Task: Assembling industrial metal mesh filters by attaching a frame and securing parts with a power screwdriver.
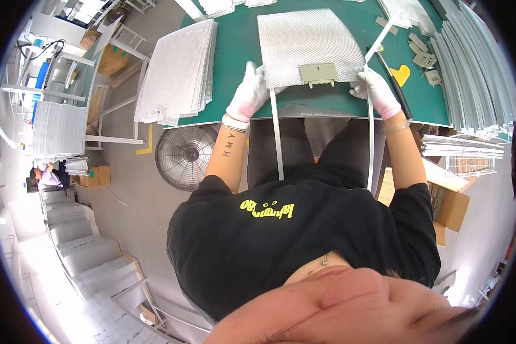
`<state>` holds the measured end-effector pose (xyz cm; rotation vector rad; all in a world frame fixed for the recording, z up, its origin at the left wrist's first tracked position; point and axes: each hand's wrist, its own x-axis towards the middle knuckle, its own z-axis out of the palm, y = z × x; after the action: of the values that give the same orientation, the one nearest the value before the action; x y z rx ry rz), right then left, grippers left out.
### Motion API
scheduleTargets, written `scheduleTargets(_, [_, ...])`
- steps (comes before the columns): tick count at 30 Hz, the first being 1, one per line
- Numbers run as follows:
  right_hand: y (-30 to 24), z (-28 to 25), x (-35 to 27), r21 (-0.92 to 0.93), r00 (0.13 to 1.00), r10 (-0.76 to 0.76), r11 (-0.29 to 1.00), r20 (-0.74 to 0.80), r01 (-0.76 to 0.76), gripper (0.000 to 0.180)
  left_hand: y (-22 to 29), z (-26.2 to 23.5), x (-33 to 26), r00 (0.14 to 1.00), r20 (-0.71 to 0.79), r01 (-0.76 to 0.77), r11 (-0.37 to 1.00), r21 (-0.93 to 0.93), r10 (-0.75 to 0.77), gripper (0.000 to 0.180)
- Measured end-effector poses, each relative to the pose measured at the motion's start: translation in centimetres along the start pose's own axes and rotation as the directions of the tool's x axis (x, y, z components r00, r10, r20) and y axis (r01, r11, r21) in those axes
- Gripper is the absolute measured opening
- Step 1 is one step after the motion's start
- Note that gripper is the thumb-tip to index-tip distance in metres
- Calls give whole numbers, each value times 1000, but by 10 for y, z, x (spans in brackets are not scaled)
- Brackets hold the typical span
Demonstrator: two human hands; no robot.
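Left hand (251, 90), gloved, grips the mesh panel (307, 46) on the green worktop (238, 51). Right hand (375, 90) is closed on a metal strip (371, 137) at the panel's edge.

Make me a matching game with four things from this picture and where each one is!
Things:
1. mesh panel
2. stack of mesh sheets
3. round fan
4. cardboard box

Places:
A. on the floor, below the table's near edge, on the left
B. between the two gloved hands
C. on the floor to the person's right
D. piled on the table's left end

Pairs: 1-B, 2-D, 3-A, 4-C
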<state>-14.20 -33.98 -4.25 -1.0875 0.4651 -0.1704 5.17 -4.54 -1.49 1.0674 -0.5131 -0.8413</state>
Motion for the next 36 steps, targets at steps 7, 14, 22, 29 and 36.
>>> scheduleTargets(7, [-34,28,-54,-55,966,-257,965,-37,255,45,15,30,-18,960,-229,-122,974,188,164,44])
scheduleTargets(14, [-50,42,-96,-157,901,-430,895,-63,417,49,51,81,-47,881,-181,-343,854,392,437,37])
scheduleTargets(22, [-89,120,-141,-301,756,-634,698,161,649,32,57,30,-133,667,-129,-657,660,365,734,43])
scheduleTargets(29, [-142,141,-92,-556,535,-837,392,115,733,14,124,59,-76,519,-106,-735,506,451,848,48])
scheduleTargets(36, [-134,116,-35,-538,308,-945,319,-114,780,17,147,71,16,631,-14,-657,544,522,776,14])
